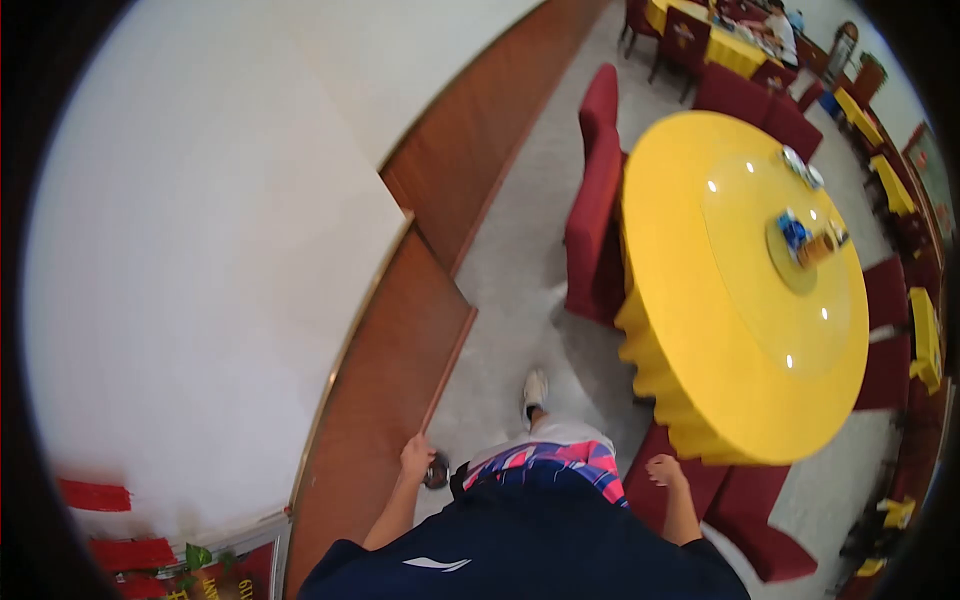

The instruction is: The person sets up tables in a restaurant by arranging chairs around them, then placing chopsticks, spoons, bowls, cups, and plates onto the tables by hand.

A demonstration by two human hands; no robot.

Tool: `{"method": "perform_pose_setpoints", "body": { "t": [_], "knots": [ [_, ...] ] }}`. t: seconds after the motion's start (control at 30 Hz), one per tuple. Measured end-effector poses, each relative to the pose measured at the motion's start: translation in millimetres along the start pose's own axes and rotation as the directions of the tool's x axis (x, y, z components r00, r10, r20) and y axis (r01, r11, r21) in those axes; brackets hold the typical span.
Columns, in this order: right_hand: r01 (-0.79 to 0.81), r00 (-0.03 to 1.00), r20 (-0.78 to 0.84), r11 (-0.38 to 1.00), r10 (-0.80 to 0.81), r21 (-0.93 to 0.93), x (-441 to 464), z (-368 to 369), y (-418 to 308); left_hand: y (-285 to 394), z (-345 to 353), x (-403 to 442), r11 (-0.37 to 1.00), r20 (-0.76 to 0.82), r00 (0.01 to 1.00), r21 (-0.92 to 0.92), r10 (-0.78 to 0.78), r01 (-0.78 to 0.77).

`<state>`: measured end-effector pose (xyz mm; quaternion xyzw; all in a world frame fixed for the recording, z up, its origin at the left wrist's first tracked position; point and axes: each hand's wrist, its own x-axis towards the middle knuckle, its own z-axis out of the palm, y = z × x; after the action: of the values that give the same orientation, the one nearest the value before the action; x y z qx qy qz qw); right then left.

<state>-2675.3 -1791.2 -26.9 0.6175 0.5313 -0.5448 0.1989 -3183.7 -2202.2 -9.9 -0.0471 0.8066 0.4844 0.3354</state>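
My left hand [415,458] hangs low beside the wooden wall panel, its fingers curled. Against its inner side is a dark, shiny round object [436,471], which the hand appears to hold; its exact kind is too small to make out. On the other side of my body, my right hand [662,470] swings with loosely closed fingers and nothing visible in them. It is near a dark red chair [690,490] and the front edge of a round table with a yellow cloth [690,290].
A glass turntable [740,290] on the table carries a blue packet [793,232] and a brown cylinder [817,250]. Dark red chairs [598,200] surround it. A grey floor aisle [530,260] runs along the wood-panelled wall [400,350]. A person [782,35] is at a far table.
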Motion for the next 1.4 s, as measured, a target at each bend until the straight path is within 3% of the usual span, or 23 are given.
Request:
{"method": "perform_pose_setpoints", "body": {
  "t": [0.03,0.07,0.13,0.27,0.37,0.43,0.47,0.5,0.53,0.57,0.6,0.67,0.73,0.83,0.9,0.93,1.0,1.1,1.2,1.23,1.27,1.33,1.4],
  "knots": [
    [0.127,0.987,-0.077,0.983,-0.138,-0.133,22,11,-53,23,-12,12,0.993,-0.050,0.993,-0.067,-0.104,0.101],
    [0.394,0.888,-0.239,0.918,-0.394,-0.047,51,18,-104,52,-17,29,0.993,-0.067,0.995,-0.092,-0.074,0.068],
    [0.613,0.733,-0.490,0.771,-0.473,0.172,41,13,-247,106,-20,58,0.990,-0.131,0.982,-0.072,-0.133,0.125],
    [0.679,0.690,-0.617,0.634,-0.378,0.371,56,-15,-452,204,4,97,0.986,-0.193,0.979,-0.136,0.070,-0.098],
    [0.780,0.539,-0.760,0.556,-0.362,0.288,94,-46,-562,279,49,137,0.979,-0.106,0.978,-0.074,0.181,-0.189],
    [0.800,0.422,-0.795,0.592,-0.434,0.101,107,-56,-626,336,75,157,0.889,0.078,0.929,0.271,0.361,-0.368],
    [0.802,0.420,-0.797,0.588,-0.434,0.103,111,-59,-652,346,83,181,0.800,0.158,0.875,0.355,0.458,-0.483],
    [0.753,0.387,-0.786,0.657,-0.482,-0.033,114,-62,-672,368,94,200,0.770,0.245,0.835,0.324,0.492,-0.549],
    [0.676,0.371,-0.764,0.717,-0.529,-0.168,119,-64,-680,389,101,213,0.746,0.334,0.793,0.288,0.509,-0.600],
    [0.709,0.489,-0.691,0.704,-0.532,-0.041,130,-70,-691,411,104,228,0.750,0.341,0.795,0.285,0.502,-0.596],
    [0.705,0.485,-0.693,0.707,-0.534,-0.051,133,-70,-704,434,108,248,0.745,0.404,0.796,0.321,0.451,-0.585],
    [0.529,0.620,-0.605,0.835,-0.500,-0.149,139,-69,-724,470,119,278,0.750,0.451,0.799,0.341,0.399,-0.567],
    [0.560,0.564,-0.620,0.804,-0.545,-0.198,151,-61,-739,502,116,301,0.765,0.400,0.818,0.334,0.415,-0.551],
    [0.481,0.626,-0.662,0.872,-0.412,-0.089,115,-52,-758,512,121,342,0.807,0.353,0.841,0.288,0.411,-0.516],
    [0.457,0.481,-0.753,0.862,-0.448,-0.220,117,-46,-763,508,132,367,0.838,0.335,0.858,0.258,0.389,-0.481],
    [0.453,0.475,-0.757,0.862,-0.448,-0.226,106,-46,-777,505,138,381,0.856,0.288,0.875,0.238,0.389,-0.458],
    [0.359,0.565,-0.730,0.911,-0.385,-0.202,79,-43,-801,518,147,409,0.866,0.247,0.887,0.227,0.391,-0.445],
    [0.331,0.534,-0.751,0.913,-0.389,-0.238,115,-44,-781,554,160,427,0.954,0.056,0.984,0.243,0.168,-0.177],
    [0.430,0.614,-0.703,0.899,-0.360,-0.085,143,-52,-762,574,192,476,0.987,0.171,0.985,0.154,0.022,-0.049],
    [0.346,0.537,-0.752,0.913,-0.382,-0.216,176,-44,-732,584,207,496,0.961,0.225,0.972,0.246,0.070,-0.126],
    [0.338,0.538,-0.767,0.923,-0.349,-0.182,178,-42,-726,606,220,503,0.951,0.246,0.966,0.271,0.077,-0.145],
    [0.297,0.595,-0.743,0.943,-0.306,-0.150,183,-43,-722,675,259,520,0.751,0.412,0.867,0.470,0.279,-0.465],
    [0.251,0.640,-0.729,0.963,-0.241,-0.098,177,-44,-728,725,303,535,0.692,0.554,0.787,0.456,0.271,-0.560]
  ]
}}
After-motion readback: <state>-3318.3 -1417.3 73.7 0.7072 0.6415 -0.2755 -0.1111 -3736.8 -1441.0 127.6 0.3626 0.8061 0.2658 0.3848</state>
